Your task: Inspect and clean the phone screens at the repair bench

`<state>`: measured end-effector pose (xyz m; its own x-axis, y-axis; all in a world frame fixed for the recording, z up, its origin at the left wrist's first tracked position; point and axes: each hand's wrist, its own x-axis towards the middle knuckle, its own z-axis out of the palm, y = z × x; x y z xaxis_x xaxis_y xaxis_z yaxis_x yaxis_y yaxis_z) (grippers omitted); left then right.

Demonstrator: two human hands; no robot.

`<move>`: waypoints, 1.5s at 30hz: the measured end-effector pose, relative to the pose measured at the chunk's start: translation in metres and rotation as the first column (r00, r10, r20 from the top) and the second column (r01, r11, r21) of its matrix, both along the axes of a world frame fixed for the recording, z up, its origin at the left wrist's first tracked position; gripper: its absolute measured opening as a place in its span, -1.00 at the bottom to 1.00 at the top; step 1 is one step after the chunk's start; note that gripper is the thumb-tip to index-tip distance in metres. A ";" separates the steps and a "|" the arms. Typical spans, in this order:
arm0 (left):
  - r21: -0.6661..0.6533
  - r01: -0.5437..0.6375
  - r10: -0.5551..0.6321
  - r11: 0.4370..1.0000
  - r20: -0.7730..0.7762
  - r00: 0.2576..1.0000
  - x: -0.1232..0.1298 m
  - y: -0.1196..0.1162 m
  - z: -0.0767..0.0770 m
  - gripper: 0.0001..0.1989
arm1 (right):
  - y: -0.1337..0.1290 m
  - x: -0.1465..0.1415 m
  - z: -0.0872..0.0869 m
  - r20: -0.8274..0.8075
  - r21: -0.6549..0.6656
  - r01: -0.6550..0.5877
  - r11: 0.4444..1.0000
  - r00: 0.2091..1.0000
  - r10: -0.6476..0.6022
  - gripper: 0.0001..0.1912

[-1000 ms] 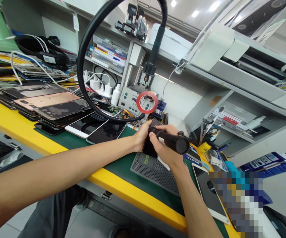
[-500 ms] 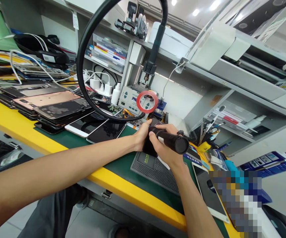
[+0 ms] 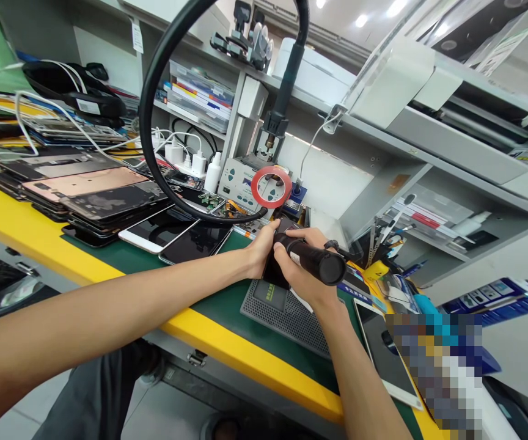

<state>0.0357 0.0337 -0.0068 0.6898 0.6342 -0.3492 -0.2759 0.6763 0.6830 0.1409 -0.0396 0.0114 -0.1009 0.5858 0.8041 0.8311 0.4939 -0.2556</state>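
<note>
My left hand (image 3: 260, 252) is closed on the left edge of a dark phone (image 3: 274, 272), which is held up over a grey perforated mat (image 3: 291, 316). My right hand (image 3: 297, 264) is wrapped round a black flashlight (image 3: 315, 260). The flashlight's wide end points back toward me and its other end is close to the phone. Part of the phone is hidden behind the flashlight and my fingers. Just beyond my hands hangs a ring with red edging (image 3: 271, 187), near a grey control unit (image 3: 239, 182).
Stacked phone screens (image 3: 103, 194) lie at the left, beside a white-framed screen (image 3: 154, 231). A thick black flexible tube (image 3: 147, 116) loops above the bench. At the right are a white-framed tablet (image 3: 385, 348) and tools (image 3: 378, 244). The yellow bench edge (image 3: 245, 354) runs in front.
The flashlight's wide end has shifted slightly left. Both hands keep nearly the same place and hold.
</note>
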 end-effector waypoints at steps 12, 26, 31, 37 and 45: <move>0.013 -0.030 0.029 0.999 0.030 0.999 -0.001 -0.002 0.001 -0.42 | 0.000 0.000 -0.001 0.005 0.004 0.000 1.000 1.000 0.000 -0.78; 0.011 -0.048 0.048 0.999 0.048 0.998 0.000 0.001 -0.001 -0.47 | 0.000 0.000 -0.001 0.019 0.004 0.007 1.000 1.000 -0.007 -0.79; 0.013 -0.037 0.036 0.999 0.049 0.998 0.001 0.001 -0.002 -0.43 | 0.000 0.001 -0.001 0.017 -0.003 0.008 1.000 1.000 -0.008 -0.78; 0.013 -0.033 0.032 0.999 0.062 0.998 0.002 0.002 -0.004 -0.42 | 0.000 0.000 -0.001 0.019 -0.003 0.003 1.000 1.000 -0.003 -0.79; 0.030 -0.025 0.023 0.999 0.069 0.997 0.001 0.000 -0.002 -0.41 | 0.000 0.000 -0.001 0.016 0.001 -0.002 1.000 1.000 0.002 -0.79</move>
<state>0.0364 0.0337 -0.0091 0.6959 0.6607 -0.2814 -0.3390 0.6477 0.6823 0.1412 -0.0400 0.0101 -0.1150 0.5849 0.8029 0.8339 0.4961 -0.2420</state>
